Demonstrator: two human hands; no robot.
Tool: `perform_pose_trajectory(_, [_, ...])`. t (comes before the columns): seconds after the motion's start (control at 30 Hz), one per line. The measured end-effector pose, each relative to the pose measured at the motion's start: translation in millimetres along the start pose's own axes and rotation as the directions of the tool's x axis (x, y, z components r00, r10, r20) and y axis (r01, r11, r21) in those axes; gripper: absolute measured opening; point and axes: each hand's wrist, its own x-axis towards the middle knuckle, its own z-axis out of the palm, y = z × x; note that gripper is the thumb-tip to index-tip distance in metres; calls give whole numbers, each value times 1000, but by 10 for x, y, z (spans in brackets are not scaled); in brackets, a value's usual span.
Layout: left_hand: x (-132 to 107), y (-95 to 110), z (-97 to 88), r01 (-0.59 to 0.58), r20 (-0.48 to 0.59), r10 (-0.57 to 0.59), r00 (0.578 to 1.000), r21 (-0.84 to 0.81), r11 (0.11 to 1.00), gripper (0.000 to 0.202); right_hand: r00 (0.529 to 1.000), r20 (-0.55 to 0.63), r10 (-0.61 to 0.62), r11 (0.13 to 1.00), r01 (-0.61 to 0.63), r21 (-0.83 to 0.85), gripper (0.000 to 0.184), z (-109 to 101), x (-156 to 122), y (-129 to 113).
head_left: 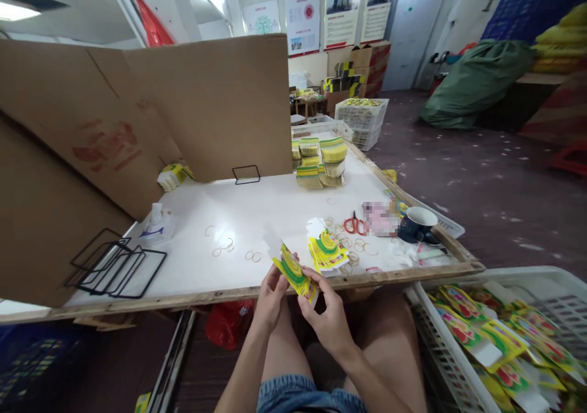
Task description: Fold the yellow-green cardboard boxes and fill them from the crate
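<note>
Between my two hands is a yellow and green printed carton [293, 271], folded flat, with a white flap at its upper end. My left hand [274, 290] grips its left side near the table's front edge. The fingers and thumb of my right hand [326, 309] pinch its lower right end. Just beyond, on the white tabletop [238, 217], lies a fanned pile of similar flat cartons [326, 248]. Rubber bands [358, 245] are scattered around that pile, and a few more lie to the left. Whether my hands hold one carton or several stacked together, I cannot tell.
Bundled carton stacks [321, 162] stand at the back. Red-handled scissors [354, 223] and a dark mug [417, 224] sit to the right. Black wire racks [117, 266] are at left, before cardboard panels [220, 107]. A white crate [440, 346] of cartons stands at lower right.
</note>
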Motion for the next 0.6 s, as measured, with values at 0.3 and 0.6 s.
perform_pose_trajectory(0.3, [-92,50,5,-47,-43,42,998,-116,992,55,996,52,71,993,-75,88,38,68,-66,-37])
perform_pose_trajectory(0.6, [-89,77,71,10,-123,-42,992,-252,968,42,990,112,91,994,-97,48,34,39,-54,24])
